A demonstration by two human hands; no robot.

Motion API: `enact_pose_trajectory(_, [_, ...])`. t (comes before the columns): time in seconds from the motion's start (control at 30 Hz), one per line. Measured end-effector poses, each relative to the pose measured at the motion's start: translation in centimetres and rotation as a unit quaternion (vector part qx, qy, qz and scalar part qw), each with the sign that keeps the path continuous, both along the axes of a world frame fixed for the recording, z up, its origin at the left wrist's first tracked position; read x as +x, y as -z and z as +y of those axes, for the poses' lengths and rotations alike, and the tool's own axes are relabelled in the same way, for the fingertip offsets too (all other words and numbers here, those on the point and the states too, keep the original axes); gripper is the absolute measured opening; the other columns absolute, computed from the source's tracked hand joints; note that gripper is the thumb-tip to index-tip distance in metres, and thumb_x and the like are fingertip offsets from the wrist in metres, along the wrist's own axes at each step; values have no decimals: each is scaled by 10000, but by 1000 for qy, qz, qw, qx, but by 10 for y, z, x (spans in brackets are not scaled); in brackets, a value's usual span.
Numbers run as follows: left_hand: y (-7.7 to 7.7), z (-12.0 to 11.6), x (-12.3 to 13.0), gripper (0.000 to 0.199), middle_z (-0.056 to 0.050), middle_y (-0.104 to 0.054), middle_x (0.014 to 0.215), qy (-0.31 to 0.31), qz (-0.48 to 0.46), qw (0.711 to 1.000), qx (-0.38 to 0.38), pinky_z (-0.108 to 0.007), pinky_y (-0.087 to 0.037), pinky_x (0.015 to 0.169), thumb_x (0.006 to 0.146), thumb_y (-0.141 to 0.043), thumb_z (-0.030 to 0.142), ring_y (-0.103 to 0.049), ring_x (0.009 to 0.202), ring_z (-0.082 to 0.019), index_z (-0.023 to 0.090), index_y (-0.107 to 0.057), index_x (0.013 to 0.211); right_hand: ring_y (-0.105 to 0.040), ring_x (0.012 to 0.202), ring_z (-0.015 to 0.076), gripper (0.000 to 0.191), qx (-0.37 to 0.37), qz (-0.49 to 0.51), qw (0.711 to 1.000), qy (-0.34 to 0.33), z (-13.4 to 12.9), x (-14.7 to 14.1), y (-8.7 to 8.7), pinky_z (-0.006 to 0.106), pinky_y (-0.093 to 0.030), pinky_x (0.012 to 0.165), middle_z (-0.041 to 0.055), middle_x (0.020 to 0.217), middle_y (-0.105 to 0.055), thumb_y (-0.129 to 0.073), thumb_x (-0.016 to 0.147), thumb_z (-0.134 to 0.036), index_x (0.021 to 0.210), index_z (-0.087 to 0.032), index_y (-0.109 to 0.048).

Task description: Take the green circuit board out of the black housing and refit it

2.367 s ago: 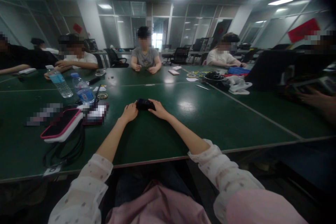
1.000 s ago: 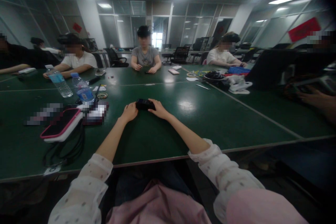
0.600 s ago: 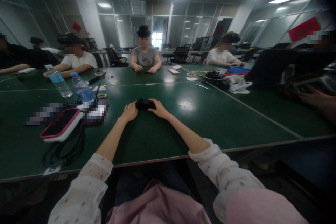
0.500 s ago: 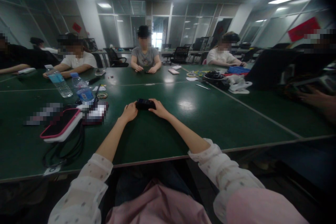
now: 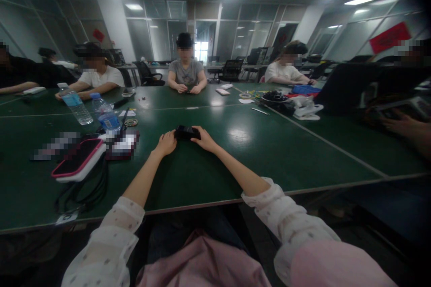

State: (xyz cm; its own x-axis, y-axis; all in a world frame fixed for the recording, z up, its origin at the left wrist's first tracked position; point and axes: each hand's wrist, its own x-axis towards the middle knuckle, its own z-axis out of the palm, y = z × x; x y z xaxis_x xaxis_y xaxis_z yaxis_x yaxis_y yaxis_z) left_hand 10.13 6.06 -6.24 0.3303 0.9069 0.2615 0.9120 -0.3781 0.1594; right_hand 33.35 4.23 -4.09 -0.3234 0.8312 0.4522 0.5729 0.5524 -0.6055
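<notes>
A small black box-like device [image 5: 187,132] rests on the green table [image 5: 269,152], in front of me near the middle. My left hand [image 5: 167,143] is at its left end, with the fingers curled against it. At the right end, my right hand [image 5: 204,138] grips the device between thumb and fingers. The device's top is dark, and its details are too small to read.
To the left lie a pink-rimmed phone [image 5: 79,158], black cables [image 5: 89,184] and two water bottles [image 5: 76,105] [image 5: 106,114]. A pen [image 5: 260,111] and a heap of black and white items [image 5: 279,101] are at the right. Several people sit around the table.
</notes>
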Motion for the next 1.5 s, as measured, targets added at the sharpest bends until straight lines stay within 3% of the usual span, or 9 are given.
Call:
enact_pose_trajectory(0.9, [1,1,1,509,-156,-393,1477,-9,11,1000,-7,-447,-279,1109,952,-298,258,-334,1376,-262,77,-338,1426,-536,1104,252,590,12,4,1000,-11,6,2,5,450,-421,964,96,1232,-566,-700,760,-194,1291,-220,-443])
enact_pose_trajectory(1.13, [1,0,0,603,-165,-352,1499,-4,-15,1000,13,-446,-290,1096,939,-343,272,-369,1356,-270,91,-175,1490,-512,1135,263,592,-1,8,1000,-23,4,3,6,470,-424,959,104,1261,-542,-686,777,-214,1307,-231,-422])
enact_pose_trajectory(1.5, [-4,1,0,497,-152,-486,1393,1,-4,1000,5,-422,-323,1075,917,-362,215,-422,1309,-263,106,-364,1402,-496,1162,276,632,-20,15,1000,-14,6,3,8,501,-422,971,110,1280,-518,-693,777,-227,1333,-246,-391])
